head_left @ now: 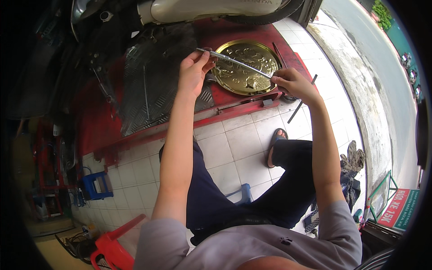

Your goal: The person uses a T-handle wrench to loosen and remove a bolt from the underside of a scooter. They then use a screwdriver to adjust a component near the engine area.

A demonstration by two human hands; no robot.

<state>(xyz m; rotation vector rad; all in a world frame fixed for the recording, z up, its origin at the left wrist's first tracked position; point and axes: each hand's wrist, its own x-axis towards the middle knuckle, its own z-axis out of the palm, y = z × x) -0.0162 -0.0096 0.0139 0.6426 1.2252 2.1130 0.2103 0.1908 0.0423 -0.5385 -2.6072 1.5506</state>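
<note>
A thin silver metal rod, thicker toward its left part, stretches between my hands above a round gold tray with a raised pattern. Its exact kind I cannot make out. My left hand pinches the thicker part, and a short tip pokes out past the fingers. The other end sits between the thumb and fingers of my right hand. Under the tray lies a red lift platform, partly covered by a dark ribbed metal plate.
A motorbike stands on the platform at the back. Long thin tools lie on the ribbed plate. To the left is a blue stool, with a red plastic chair nearer. White floor tiles run toward the road at right.
</note>
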